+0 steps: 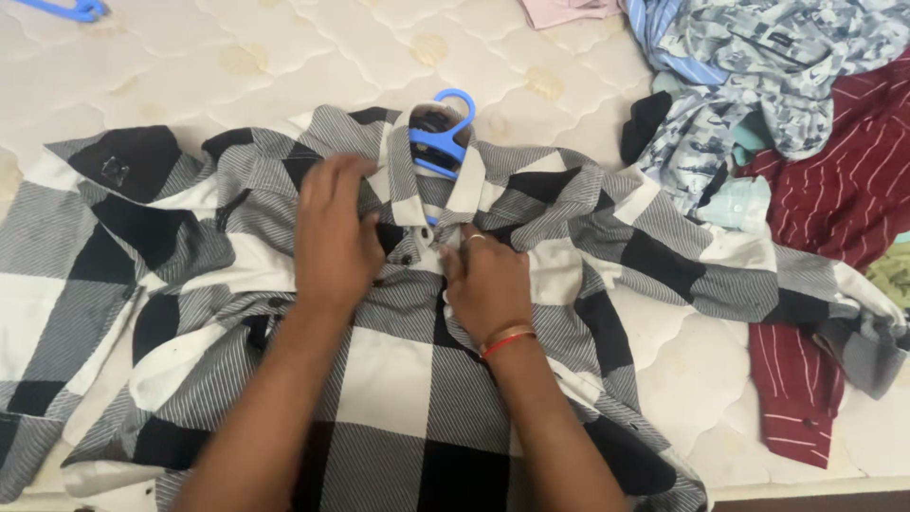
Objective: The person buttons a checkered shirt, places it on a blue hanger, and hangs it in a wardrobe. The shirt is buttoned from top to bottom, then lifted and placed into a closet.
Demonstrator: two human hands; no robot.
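Both hands — left hand (334,237), right hand (486,284) — fingers pinching checked woven shirt (398,379) placket; blue plastic hanger (442,142) in collar; quilted bed (284,66); clothes pile (787,104) far right.

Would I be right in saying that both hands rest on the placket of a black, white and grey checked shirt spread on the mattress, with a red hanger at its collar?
Nearly: the hanger at the collar is blue, not red, as the head view shows. The rest stands: the left hand and right hand rest on the placket of the black, white and grey checked shirt, which lies spread on the mattress.
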